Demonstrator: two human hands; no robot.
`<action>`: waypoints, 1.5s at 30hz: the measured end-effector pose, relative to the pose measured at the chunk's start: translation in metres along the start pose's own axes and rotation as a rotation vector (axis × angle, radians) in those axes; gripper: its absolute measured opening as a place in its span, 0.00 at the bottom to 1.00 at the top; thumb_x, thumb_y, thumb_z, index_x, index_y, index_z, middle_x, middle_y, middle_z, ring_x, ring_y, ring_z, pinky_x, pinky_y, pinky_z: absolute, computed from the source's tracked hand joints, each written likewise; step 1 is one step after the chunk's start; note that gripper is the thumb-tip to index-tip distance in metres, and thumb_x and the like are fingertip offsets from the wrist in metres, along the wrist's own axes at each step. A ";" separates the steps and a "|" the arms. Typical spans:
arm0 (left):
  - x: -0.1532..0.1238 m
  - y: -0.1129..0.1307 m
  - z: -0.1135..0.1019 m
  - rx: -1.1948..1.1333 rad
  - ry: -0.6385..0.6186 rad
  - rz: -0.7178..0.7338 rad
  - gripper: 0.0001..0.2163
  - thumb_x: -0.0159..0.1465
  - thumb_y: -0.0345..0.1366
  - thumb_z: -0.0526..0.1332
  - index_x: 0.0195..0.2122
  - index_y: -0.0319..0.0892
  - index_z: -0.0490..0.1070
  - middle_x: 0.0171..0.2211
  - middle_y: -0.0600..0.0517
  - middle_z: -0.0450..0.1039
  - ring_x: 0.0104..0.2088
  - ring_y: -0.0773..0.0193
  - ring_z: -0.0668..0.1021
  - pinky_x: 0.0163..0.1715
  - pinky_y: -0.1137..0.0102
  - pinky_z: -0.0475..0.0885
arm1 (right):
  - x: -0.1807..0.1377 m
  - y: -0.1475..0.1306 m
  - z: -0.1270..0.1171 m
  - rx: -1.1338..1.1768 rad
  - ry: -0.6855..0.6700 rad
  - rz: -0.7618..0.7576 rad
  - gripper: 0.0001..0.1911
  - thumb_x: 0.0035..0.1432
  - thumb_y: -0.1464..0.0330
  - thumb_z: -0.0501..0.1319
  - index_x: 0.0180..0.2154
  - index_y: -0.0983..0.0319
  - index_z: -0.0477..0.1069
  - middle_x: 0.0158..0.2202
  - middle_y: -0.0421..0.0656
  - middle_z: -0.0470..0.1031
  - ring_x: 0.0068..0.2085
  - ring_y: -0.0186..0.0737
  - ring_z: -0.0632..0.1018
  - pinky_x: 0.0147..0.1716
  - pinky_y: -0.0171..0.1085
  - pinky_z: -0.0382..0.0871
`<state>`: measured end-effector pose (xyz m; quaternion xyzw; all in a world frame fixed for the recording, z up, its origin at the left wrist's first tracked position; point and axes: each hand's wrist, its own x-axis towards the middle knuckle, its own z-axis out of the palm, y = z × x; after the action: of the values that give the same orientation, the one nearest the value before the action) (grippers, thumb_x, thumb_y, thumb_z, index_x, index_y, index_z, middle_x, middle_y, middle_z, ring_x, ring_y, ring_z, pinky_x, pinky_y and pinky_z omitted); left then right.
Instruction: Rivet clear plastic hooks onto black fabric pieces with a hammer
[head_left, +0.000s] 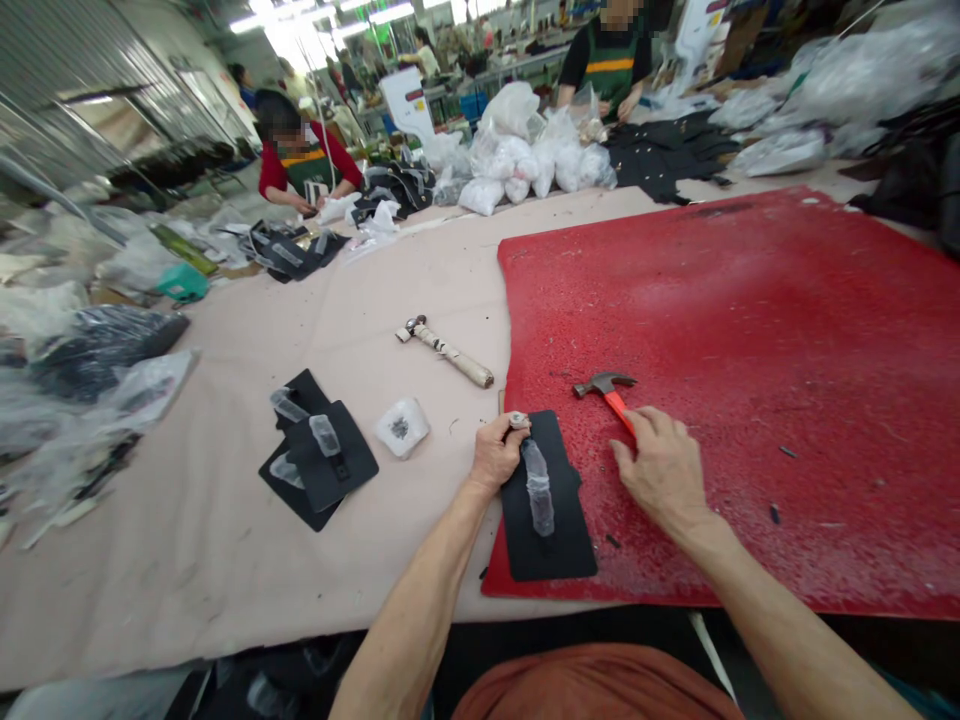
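A black panel (551, 540) with a clear plastic-wrapped strip (538, 490) lies on the near left corner of the red mat (720, 300). At its upper left edge my left hand (498, 450) is closed round a short upright tool with a pale round top (519, 421); its lower part is hidden. My right hand (664, 470) is loosely curled over the orange handle of a claw hammer (619, 405), its head pointing away to the left. The thumb sits apart from the fingers, and the handle's end is hidden under the palm.
Left of the mat lie a hammer with a wrapped handle (454, 355), a white container of small dark pieces (403, 427) and several stacked black panels (330, 470). Plastic bags (517, 150) line the far edge. Two people work across the table.
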<state>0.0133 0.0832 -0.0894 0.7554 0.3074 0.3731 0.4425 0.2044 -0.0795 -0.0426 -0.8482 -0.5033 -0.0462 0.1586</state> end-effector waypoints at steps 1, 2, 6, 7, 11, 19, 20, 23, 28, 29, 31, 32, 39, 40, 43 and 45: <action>-0.001 0.000 0.000 0.010 -0.006 0.015 0.06 0.63 0.31 0.60 0.39 0.42 0.76 0.38 0.50 0.80 0.40 0.62 0.80 0.46 0.67 0.75 | 0.004 0.012 -0.005 -0.067 -0.073 0.065 0.17 0.63 0.65 0.57 0.51 0.67 0.67 0.51 0.57 0.69 0.46 0.54 0.71 0.41 0.45 0.64; -0.001 -0.001 0.001 0.017 -0.012 0.028 0.06 0.64 0.31 0.60 0.39 0.43 0.76 0.39 0.50 0.80 0.40 0.62 0.81 0.46 0.67 0.75 | 0.007 0.022 -0.009 -0.075 -0.160 0.126 0.15 0.63 0.65 0.57 0.48 0.67 0.68 0.46 0.57 0.70 0.43 0.52 0.71 0.38 0.43 0.63; -0.001 -0.004 0.003 0.024 -0.023 0.069 0.07 0.64 0.29 0.60 0.40 0.43 0.77 0.39 0.50 0.81 0.40 0.62 0.81 0.46 0.67 0.76 | 0.013 0.035 -0.017 0.541 -0.550 0.439 0.03 0.58 0.70 0.56 0.35 0.64 0.63 0.33 0.47 0.67 0.32 0.38 0.69 0.30 0.35 0.61; -0.001 -0.005 0.003 0.024 -0.021 0.073 0.07 0.64 0.29 0.60 0.40 0.43 0.77 0.39 0.51 0.81 0.40 0.62 0.81 0.46 0.67 0.76 | 0.013 0.031 -0.020 0.709 -0.630 0.489 0.03 0.58 0.70 0.56 0.34 0.63 0.62 0.32 0.45 0.67 0.30 0.35 0.68 0.28 0.34 0.61; -0.001 -0.005 0.004 0.029 -0.015 0.064 0.08 0.63 0.28 0.60 0.40 0.43 0.77 0.39 0.51 0.81 0.40 0.62 0.81 0.45 0.68 0.76 | 0.013 0.002 -0.045 1.049 -0.747 0.613 0.09 0.62 0.62 0.51 0.35 0.61 0.59 0.24 0.35 0.58 0.19 0.29 0.57 0.19 0.31 0.53; -0.002 -0.007 0.004 0.073 -0.016 0.082 0.06 0.64 0.31 0.60 0.39 0.43 0.77 0.37 0.50 0.80 0.37 0.61 0.81 0.42 0.68 0.75 | 0.012 -0.035 -0.072 0.316 -0.142 -0.148 0.20 0.67 0.53 0.44 0.31 0.60 0.59 0.19 0.38 0.60 0.19 0.33 0.60 0.23 0.35 0.44; -0.003 -0.008 0.004 0.082 -0.015 0.080 0.06 0.64 0.31 0.61 0.38 0.43 0.77 0.35 0.50 0.80 0.35 0.61 0.80 0.40 0.68 0.75 | 0.013 -0.036 -0.073 0.206 -0.218 -0.202 0.18 0.67 0.56 0.44 0.32 0.60 0.60 0.19 0.39 0.61 0.19 0.34 0.60 0.23 0.36 0.42; -0.004 -0.010 0.006 0.093 0.002 0.069 0.05 0.63 0.31 0.61 0.36 0.43 0.77 0.32 0.51 0.79 0.33 0.61 0.80 0.38 0.67 0.75 | 0.022 -0.044 -0.091 0.044 -0.350 -0.274 0.15 0.67 0.59 0.46 0.32 0.60 0.62 0.19 0.39 0.62 0.18 0.35 0.60 0.23 0.36 0.39; -0.004 -0.009 0.006 0.043 0.007 0.079 0.07 0.64 0.30 0.60 0.40 0.43 0.77 0.39 0.49 0.80 0.39 0.60 0.80 0.44 0.67 0.74 | 0.033 -0.064 -0.131 0.445 0.186 -0.158 0.20 0.70 0.52 0.45 0.31 0.58 0.57 0.18 0.36 0.59 0.17 0.32 0.61 0.21 0.34 0.50; -0.004 -0.009 0.006 0.046 0.005 0.075 0.07 0.64 0.30 0.60 0.40 0.43 0.77 0.39 0.49 0.80 0.39 0.60 0.80 0.44 0.67 0.74 | 0.031 -0.064 -0.127 0.479 0.250 -0.154 0.21 0.70 0.52 0.44 0.31 0.58 0.57 0.19 0.36 0.61 0.18 0.32 0.62 0.21 0.34 0.51; -0.004 -0.009 0.006 0.067 -0.005 0.059 0.06 0.64 0.31 0.60 0.38 0.43 0.76 0.35 0.50 0.80 0.37 0.61 0.80 0.41 0.68 0.74 | 0.022 -0.057 -0.108 0.379 0.129 -0.227 0.21 0.70 0.53 0.43 0.29 0.59 0.57 0.18 0.38 0.61 0.17 0.32 0.59 0.21 0.35 0.46; -0.004 -0.009 0.006 0.082 -0.011 0.047 0.05 0.63 0.31 0.60 0.36 0.43 0.76 0.33 0.51 0.79 0.34 0.62 0.79 0.39 0.69 0.73 | 0.018 -0.051 -0.097 0.275 -0.040 -0.265 0.21 0.69 0.53 0.43 0.29 0.59 0.58 0.17 0.38 0.60 0.16 0.33 0.58 0.21 0.36 0.43; -0.003 -0.006 0.005 0.043 -0.005 0.079 0.07 0.64 0.31 0.59 0.40 0.43 0.76 0.38 0.49 0.80 0.40 0.60 0.80 0.44 0.67 0.74 | 0.027 -0.043 -0.098 0.238 -0.114 -0.115 0.20 0.69 0.54 0.42 0.32 0.59 0.58 0.18 0.37 0.61 0.17 0.33 0.60 0.22 0.34 0.45; -0.003 -0.005 0.005 0.046 -0.005 0.079 0.07 0.64 0.31 0.59 0.40 0.43 0.76 0.39 0.49 0.80 0.40 0.60 0.80 0.44 0.67 0.74 | 0.027 -0.046 -0.101 0.278 -0.037 -0.120 0.21 0.70 0.53 0.40 0.32 0.59 0.58 0.18 0.38 0.61 0.17 0.33 0.60 0.22 0.34 0.47; -0.002 -0.003 0.004 0.070 -0.014 0.065 0.06 0.63 0.31 0.59 0.37 0.43 0.76 0.35 0.50 0.80 0.36 0.61 0.80 0.40 0.68 0.74 | 0.019 -0.047 -0.094 0.181 -0.140 -0.195 0.20 0.70 0.55 0.42 0.32 0.60 0.60 0.19 0.39 0.63 0.18 0.34 0.61 0.22 0.35 0.44; -0.002 -0.004 0.004 0.097 -0.025 0.056 0.05 0.63 0.32 0.59 0.33 0.43 0.75 0.30 0.51 0.78 0.31 0.62 0.78 0.35 0.69 0.73 | 0.012 -0.042 -0.081 0.033 -0.345 -0.231 0.17 0.69 0.58 0.45 0.33 0.60 0.62 0.20 0.41 0.65 0.19 0.36 0.64 0.24 0.37 0.40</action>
<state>0.0146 0.0813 -0.0946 0.7888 0.2985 0.3605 0.3985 0.1799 -0.0765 0.0458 -0.7773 -0.6178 0.0899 0.0774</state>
